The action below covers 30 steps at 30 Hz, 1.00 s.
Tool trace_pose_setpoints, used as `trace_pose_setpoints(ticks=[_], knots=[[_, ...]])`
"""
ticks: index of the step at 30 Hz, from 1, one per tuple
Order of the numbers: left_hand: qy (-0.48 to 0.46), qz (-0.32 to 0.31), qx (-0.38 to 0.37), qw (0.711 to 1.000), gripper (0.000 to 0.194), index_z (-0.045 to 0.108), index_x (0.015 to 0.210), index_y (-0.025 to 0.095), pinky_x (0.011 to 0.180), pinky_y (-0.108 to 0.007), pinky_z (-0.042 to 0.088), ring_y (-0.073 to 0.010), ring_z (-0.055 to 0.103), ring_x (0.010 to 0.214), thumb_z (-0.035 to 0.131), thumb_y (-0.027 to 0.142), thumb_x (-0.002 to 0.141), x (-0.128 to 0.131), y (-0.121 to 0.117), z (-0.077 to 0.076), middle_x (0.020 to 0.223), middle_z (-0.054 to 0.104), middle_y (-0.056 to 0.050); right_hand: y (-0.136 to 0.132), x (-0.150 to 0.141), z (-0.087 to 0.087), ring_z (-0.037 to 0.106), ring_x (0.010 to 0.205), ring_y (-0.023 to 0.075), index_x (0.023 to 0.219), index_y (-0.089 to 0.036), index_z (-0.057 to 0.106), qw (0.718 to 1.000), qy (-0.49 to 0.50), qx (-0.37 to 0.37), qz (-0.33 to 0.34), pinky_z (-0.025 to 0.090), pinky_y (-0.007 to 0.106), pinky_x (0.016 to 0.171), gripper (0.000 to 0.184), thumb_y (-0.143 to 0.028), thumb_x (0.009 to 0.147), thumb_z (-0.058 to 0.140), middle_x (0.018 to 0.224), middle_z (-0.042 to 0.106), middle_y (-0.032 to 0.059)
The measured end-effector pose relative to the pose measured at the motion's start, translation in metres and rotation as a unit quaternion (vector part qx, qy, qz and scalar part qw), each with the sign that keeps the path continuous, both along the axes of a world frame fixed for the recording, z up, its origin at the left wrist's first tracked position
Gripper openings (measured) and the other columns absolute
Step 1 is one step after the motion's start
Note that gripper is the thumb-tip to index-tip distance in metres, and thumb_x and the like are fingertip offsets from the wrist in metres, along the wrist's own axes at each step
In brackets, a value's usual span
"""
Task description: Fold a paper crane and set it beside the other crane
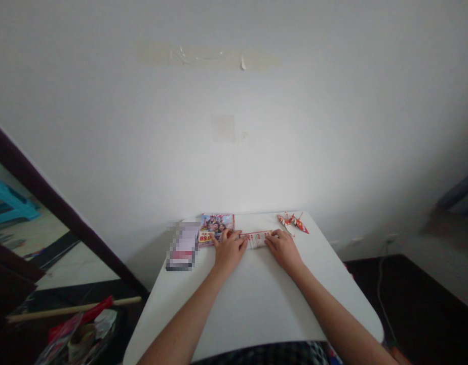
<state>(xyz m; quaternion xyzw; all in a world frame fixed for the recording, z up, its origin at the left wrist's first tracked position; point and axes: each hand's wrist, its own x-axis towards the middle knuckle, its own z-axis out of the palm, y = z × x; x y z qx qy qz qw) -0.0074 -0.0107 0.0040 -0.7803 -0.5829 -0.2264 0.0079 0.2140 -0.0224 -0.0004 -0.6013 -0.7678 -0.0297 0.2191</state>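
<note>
On the white table lies a folded strip of printed paper, white with red figures along its far edge. My left hand grips its left end between thumb and fingers, with the outer fingers reaching over a colourful printed leaflet. At the right end, my right hand has its thumb and fingers closed on the same strip. My fingers cover both ends of the paper. Beyond my right hand sits a red and white folded paper crane.
A phone-like device, blurred by pixelation, lies at the table's left edge. The wall rises right behind the table. On the floor at left are a wooden stick and a bag of items; a cable hangs at right.
</note>
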Motion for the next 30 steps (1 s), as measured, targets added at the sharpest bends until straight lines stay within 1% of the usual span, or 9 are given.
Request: trace_pose_setpoints(ticks=[3,10,16,23,30], knots=[[0.001,0.002,-0.005,1.000,0.031,0.075,0.109,0.044,0.107,-0.086,0.000,-0.0350,0.041,0.136,0.046,0.047,0.098,-0.0006,-0.0002,-0.0001,0.138,0.065,0.004,-0.0003,0.0000,-0.0002,0.060,0.103,0.0203,0.111,-0.027,0.075,1.000,0.001,-0.001,0.000,0.043,0.033,0.097,0.029,-0.035,0.101,0.049,0.112,0.067,0.0081],[0.001,0.005,-0.009,1.000,0.030,0.073,0.112,0.047,0.107,-0.086,0.005,-0.0358,0.041,0.136,0.047,0.047,0.098,-0.0005,-0.0013,0.0006,0.139,0.064,0.004,-0.0002,0.0003,-0.0006,0.061,0.101,0.0205,0.111,-0.026,0.075,1.000,0.000,0.006,0.001,0.045,0.034,0.096,0.029,-0.035,0.100,0.050,0.110,0.068,0.0090],[0.003,0.004,-0.018,1.000,0.030,0.073,0.112,0.047,0.108,-0.085,0.003,-0.0350,0.040,0.136,0.047,0.047,0.098,0.0000,-0.0019,0.0021,0.140,0.063,0.003,-0.0001,-0.0003,0.0005,0.062,0.100,0.0203,0.109,-0.025,0.076,1.000,0.004,0.007,0.000,0.045,0.034,0.096,0.028,-0.034,0.100,0.051,0.109,0.068,0.0089],[0.003,0.005,-0.005,1.000,0.029,0.073,0.112,0.048,0.108,-0.085,0.003,-0.0352,0.041,0.135,0.049,0.047,0.097,-0.0003,-0.0006,-0.0010,0.139,0.064,0.003,-0.0013,-0.0011,0.0018,0.062,0.101,0.0208,0.109,-0.024,0.076,1.000,0.012,0.006,0.000,0.044,0.033,0.095,0.027,-0.033,0.099,0.053,0.108,0.068,0.0088],[0.001,0.007,-0.008,1.000,0.030,0.074,0.111,0.047,0.108,-0.085,0.002,-0.0357,0.040,0.136,0.046,0.048,0.098,-0.0009,0.0011,-0.0014,0.140,0.064,0.004,-0.0022,-0.0021,0.0015,0.061,0.101,0.0210,0.110,-0.025,0.075,1.000,0.007,0.010,-0.005,0.044,0.034,0.096,0.028,-0.035,0.100,0.051,0.109,0.068,0.0090]])
